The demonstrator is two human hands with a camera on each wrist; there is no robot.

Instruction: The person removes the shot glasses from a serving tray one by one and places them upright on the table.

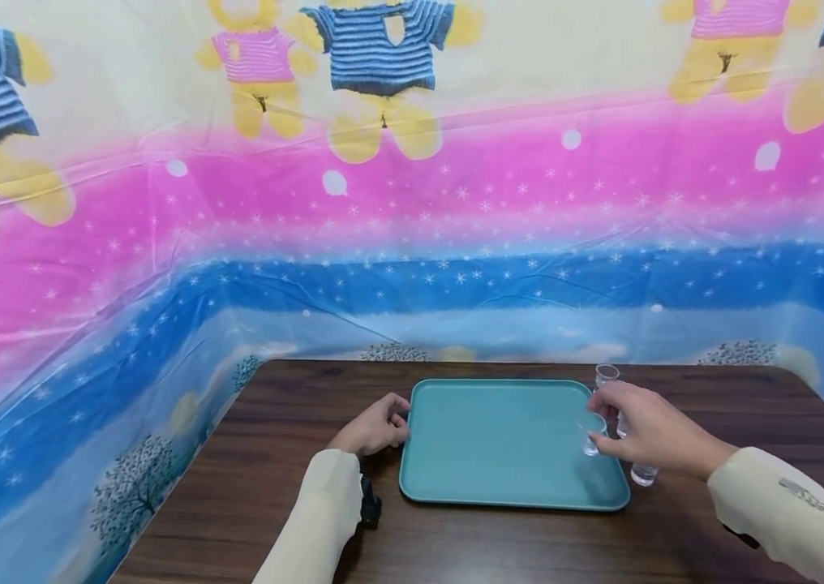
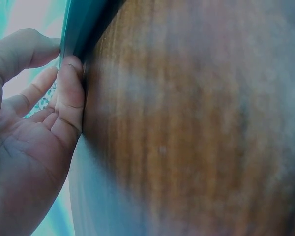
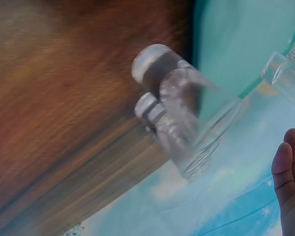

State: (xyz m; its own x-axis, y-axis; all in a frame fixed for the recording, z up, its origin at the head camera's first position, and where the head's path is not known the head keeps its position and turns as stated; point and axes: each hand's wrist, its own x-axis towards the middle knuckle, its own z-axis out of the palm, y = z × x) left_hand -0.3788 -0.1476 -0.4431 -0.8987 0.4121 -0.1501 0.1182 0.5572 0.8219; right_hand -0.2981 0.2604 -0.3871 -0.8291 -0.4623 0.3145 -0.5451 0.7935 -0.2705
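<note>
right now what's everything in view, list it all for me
tray: one, teal, flat on the middle of the table, nothing standing on it apart from the held glass over its right part
small glasses: at least three, clear; one held over the tray's right edge, one on the table by the tray's far right corner, one on the table right of the tray
table: one, dark brown wood grain
backdrop sheet: one, cream, pink and blue with teddy bears, stars and trees, behind and beside the table
left hand: cream sleeve, fingers on the tray's left edge
right hand: cream sleeve, holds the small glass
</note>
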